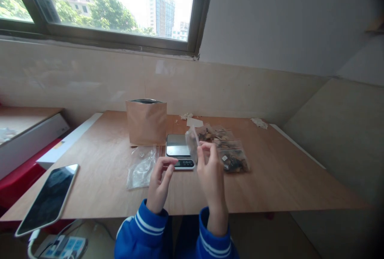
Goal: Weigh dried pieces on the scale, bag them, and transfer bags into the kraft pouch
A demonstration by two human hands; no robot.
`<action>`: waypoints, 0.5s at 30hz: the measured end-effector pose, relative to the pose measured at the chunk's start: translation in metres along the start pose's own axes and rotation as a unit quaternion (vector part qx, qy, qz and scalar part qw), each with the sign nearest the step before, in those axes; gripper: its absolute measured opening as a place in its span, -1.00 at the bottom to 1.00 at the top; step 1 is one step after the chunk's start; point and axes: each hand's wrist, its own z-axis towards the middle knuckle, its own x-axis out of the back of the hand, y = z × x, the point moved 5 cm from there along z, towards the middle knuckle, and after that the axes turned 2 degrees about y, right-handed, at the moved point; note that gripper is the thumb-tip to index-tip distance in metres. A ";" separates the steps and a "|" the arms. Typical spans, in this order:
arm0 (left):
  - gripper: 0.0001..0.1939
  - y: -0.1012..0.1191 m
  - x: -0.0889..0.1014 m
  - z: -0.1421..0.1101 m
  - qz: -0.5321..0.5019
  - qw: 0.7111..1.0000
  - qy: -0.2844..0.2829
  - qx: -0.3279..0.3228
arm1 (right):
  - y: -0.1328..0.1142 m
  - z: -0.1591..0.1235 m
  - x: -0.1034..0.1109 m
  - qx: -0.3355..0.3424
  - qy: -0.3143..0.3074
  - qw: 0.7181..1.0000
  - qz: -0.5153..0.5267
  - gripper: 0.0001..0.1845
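Note:
My right hand pinches the edge of a clear plastic bag and holds it up over the right part of the kitchen scale. Nothing can be made out inside this bag. With fingers curved and thumb apart, my left hand hovers empty just in front of the scale's left side. Beside it lies a flat, clear zip bag. To the right of the scale are several clear bags of dried brown and dark pieces, partly hidden by my right hand. Behind the flat bag stands an open brown paper pouch.
A large phone or tablet with a cable lies at the table's left edge, above a power strip. A white card and crumpled scraps lie along the back of the wooden table.

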 end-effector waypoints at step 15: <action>-0.65 -0.023 0.005 -0.006 0.010 0.995 -0.013 0.096 | -0.021 -0.066 -0.048 -0.075 -0.165 0.967 0.178 -0.78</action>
